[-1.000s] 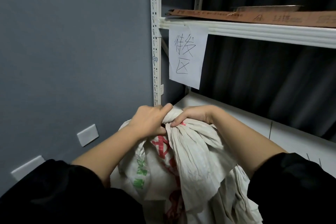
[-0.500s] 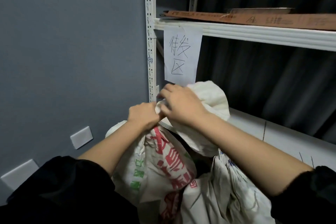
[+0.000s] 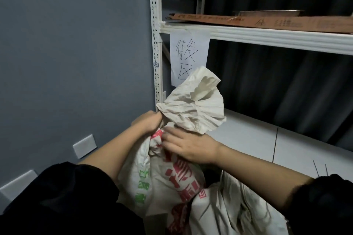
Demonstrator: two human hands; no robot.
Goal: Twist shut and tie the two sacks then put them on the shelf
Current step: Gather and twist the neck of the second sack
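Observation:
A white woven sack (image 3: 158,177) with red and green print stands in front of me, its neck bunched. The loose top of the sack fans out upward like a ruffle (image 3: 194,107). My left hand (image 3: 150,122) grips the gathered neck just below that ruffle. My right hand (image 3: 187,147) lies on the sack right under the neck, fingers pointing left and touching the printed cloth. A second white sack (image 3: 229,210) sits lower right, partly behind my right forearm. The white lower shelf board (image 3: 248,135) runs behind both sacks.
A white perforated shelf post (image 3: 155,44) stands right behind the sack's neck. A paper sign (image 3: 188,55) hangs from the upper shelf beam (image 3: 267,38), which carries flat cardboard (image 3: 267,22). The grey wall on the left holds white cover plates (image 3: 85,146). Dark curtain backs the shelf.
The sack's top, earlier folded down under both hands, now stands up as a ruffle. My right hand came off the top and dropped below the neck; the left kept its grip.

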